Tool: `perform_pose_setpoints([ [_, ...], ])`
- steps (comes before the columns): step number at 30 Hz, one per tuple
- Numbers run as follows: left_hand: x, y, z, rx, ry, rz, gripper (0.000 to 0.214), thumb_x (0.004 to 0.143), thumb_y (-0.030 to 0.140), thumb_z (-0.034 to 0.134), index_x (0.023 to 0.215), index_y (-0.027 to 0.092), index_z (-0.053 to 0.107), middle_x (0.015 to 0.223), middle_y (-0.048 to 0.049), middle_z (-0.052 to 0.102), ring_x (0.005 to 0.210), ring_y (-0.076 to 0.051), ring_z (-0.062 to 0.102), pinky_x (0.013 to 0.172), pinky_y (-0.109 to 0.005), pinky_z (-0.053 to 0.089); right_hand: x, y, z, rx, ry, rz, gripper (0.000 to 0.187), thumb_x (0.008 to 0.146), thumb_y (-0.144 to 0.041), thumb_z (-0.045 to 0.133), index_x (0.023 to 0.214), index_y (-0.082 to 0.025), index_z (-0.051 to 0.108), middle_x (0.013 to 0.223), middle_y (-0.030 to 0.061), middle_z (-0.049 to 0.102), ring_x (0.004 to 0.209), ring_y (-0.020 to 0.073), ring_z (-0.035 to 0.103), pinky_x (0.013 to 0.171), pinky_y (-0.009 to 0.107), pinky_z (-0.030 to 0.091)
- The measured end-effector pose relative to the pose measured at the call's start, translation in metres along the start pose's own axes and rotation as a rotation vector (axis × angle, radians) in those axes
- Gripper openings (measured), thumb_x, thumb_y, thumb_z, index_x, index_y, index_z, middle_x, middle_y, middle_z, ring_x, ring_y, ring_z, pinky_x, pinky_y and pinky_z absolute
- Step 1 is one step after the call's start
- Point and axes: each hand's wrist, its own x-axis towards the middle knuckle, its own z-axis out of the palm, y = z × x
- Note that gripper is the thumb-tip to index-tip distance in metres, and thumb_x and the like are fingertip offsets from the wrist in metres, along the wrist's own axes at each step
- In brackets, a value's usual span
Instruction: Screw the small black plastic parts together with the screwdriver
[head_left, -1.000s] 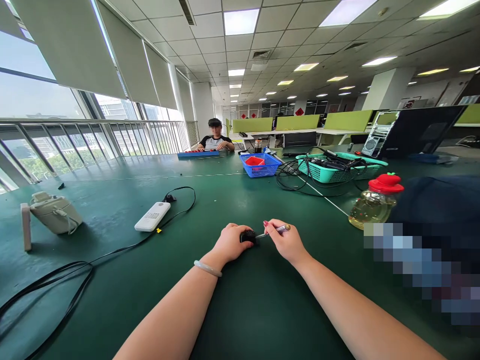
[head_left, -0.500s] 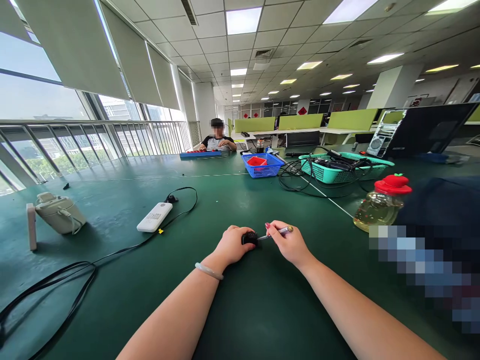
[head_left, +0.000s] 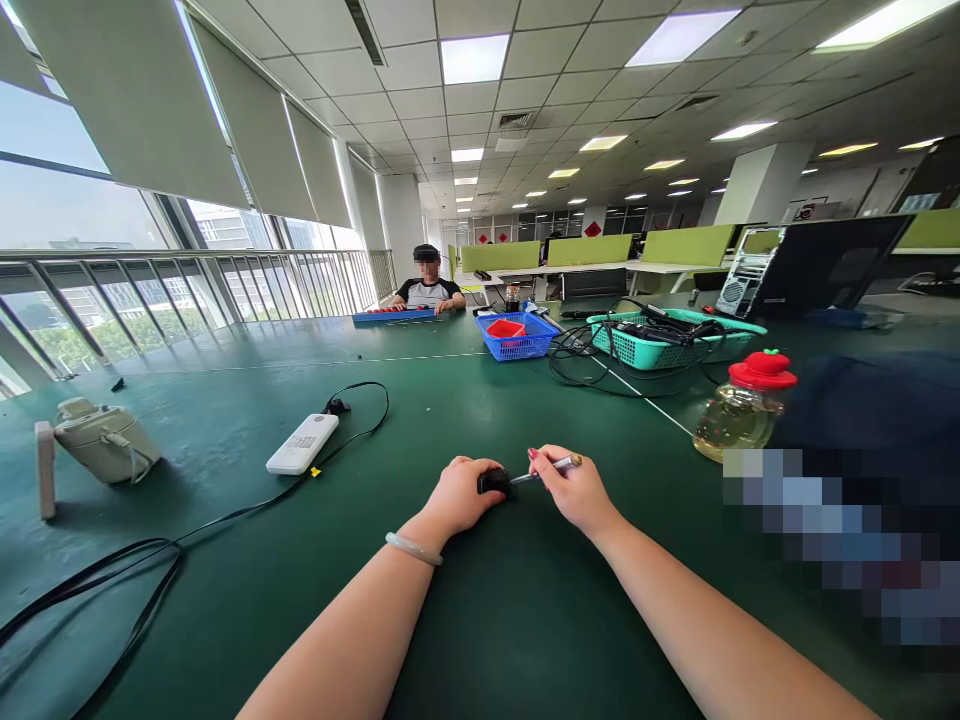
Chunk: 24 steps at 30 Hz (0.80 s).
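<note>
Close to the middle of the green table (head_left: 480, 620), my left hand (head_left: 463, 497) is closed round a small black object (head_left: 493, 481), too small to name; part of it lies behind my fingers. My right hand (head_left: 574, 490) pinches a slim screwdriver (head_left: 568, 463) with a silvery shaft and a gold-coloured end. Its shaft points left, and the tip meets the right side of the black object or lies right beside it. Both forearms reach in from the bottom of the view.
Left of my hands lie a white power strip (head_left: 303, 444) with its cord and a beige bag-like case (head_left: 109, 440). Blue (head_left: 517, 337) and green (head_left: 675, 345) baskets stand ahead, cables trailing. A red-lidded bottle (head_left: 739, 410) is at right. Across the table sits a person (head_left: 426, 285).
The view has shifted slightly to the right. My hands keep the same hold on the black object and the screwdriver. The person opposite has shifted their hands.
</note>
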Motion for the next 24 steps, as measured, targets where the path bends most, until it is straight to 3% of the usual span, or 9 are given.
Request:
perform_pose_setpoints([
  [9, -0.002, 0.003, 0.002, 0.015, 0.01, -0.015, 0.042, 0.077, 0.029, 0.071, 0.119, 0.029, 0.068, 0.111, -0.0053, 0.07, 0.119, -0.026, 0.054, 0.105, -0.038, 0.043, 0.008, 0.022, 0.001, 0.218, 0.122, 0.219, 0.058, 0.077, -0.076, 0.057, 0.06, -0.021, 0.058, 0.045, -0.0029, 0.044, 0.042, 0.0112, 0.04, 0.042, 0.025, 0.031],
  [15, -0.004, 0.005, 0.001, 0.007, -0.004, 0.0, 0.041, 0.079, 0.026, 0.068, 0.12, 0.028, 0.068, 0.112, -0.007, 0.069, 0.12, -0.026, 0.053, 0.104, -0.038, 0.044, 0.008, 0.019, 0.002, 0.364, 0.142, 0.28, 0.06, 0.067, -0.078, 0.065, 0.059, -0.02, 0.058, 0.045, -0.004, 0.042, 0.04, 0.0092, 0.038, 0.038, 0.023, 0.029],
  [24, -0.004, 0.005, 0.001, 0.004, -0.006, -0.02, 0.041, 0.08, 0.027, 0.068, 0.121, 0.027, 0.067, 0.114, -0.0077, 0.068, 0.119, -0.025, 0.054, 0.105, -0.037, 0.044, 0.006, 0.02, 0.004, 0.378, -0.045, 0.233, 0.055, 0.074, -0.073, 0.064, 0.065, -0.019, 0.06, 0.049, -0.0047, 0.046, 0.04, 0.0082, 0.04, 0.041, 0.023, 0.032],
])
